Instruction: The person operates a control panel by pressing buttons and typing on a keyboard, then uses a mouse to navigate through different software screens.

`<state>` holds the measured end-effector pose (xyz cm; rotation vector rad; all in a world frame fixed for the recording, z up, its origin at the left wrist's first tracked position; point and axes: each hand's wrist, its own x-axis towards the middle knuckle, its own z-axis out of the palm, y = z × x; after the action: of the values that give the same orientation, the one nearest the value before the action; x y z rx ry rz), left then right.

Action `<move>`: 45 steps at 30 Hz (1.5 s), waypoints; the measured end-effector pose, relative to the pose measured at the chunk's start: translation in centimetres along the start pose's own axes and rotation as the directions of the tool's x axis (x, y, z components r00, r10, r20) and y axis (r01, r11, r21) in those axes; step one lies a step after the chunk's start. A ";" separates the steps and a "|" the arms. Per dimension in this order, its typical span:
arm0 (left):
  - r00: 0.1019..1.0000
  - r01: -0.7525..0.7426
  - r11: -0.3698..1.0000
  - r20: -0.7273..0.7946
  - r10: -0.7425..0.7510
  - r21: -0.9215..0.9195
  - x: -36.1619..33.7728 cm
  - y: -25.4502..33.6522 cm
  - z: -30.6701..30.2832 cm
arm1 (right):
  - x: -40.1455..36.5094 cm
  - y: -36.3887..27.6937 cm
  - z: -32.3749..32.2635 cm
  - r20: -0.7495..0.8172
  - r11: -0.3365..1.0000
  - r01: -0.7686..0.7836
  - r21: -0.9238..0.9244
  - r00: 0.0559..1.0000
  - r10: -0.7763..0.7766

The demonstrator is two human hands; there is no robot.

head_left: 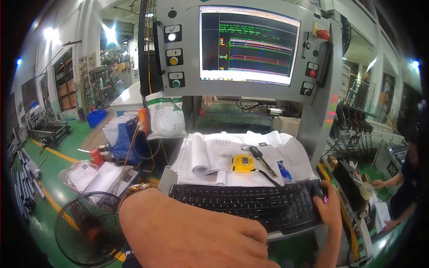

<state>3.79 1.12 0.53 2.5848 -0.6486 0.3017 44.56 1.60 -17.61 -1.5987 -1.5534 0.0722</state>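
Observation:
My left hand (192, 228) fills the lower middle, close to the camera and in front of the black keyboard (241, 203). Its back faces me and the fingers curl down out of sight, so anything in them is hidden. A watch (140, 188) circles that wrist. At the keyboard's right end, my right hand (331, 205) grips a dark computer mouse (317, 190), its thumb along the near side. Behind the keyboard, papers (210, 154) carry a yellow tape measure (242, 163), a black-handled cutter knife (263, 161) and a blue pen (284, 170).
A machine screen (250, 44) with lit push buttons (174, 60) stands ahead. To its lower left hangs a white bag (165, 116). A wire-caged fan (91, 230) is at lower left, near a blue file rack (123, 143). A co-worker (404, 183) stands at far right.

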 end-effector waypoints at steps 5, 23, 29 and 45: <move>0.970 -0.146 0.946 -0.147 0.195 0.291 -0.1 -1.6 1.4 | -0.1 -0.1 -0.1 -0.015 1.000 0.004 0.005 1.000 -0.004; 0.968 -0.096 0.920 -0.178 0.174 0.380 -0.1 -1.1 1.6 | -0.1 0.3 0.0 -0.033 0.999 -0.030 0.023 0.999 0.031; 0.972 -0.108 0.901 -0.144 0.183 0.419 -0.2 -1.2 1.5 | -0.1 -0.5 -0.2 -0.048 0.996 0.000 0.088 0.999 0.005; 0.976 -0.172 0.962 -0.093 0.195 0.212 -0.6 -0.4 0.8 | -0.2 -0.3 -0.1 -0.062 0.998 -0.067 -0.003 0.996 0.067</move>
<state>3.53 1.30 -0.49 2.6777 -0.8581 0.5988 44.32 1.32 -17.42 -1.6417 -1.4543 0.0552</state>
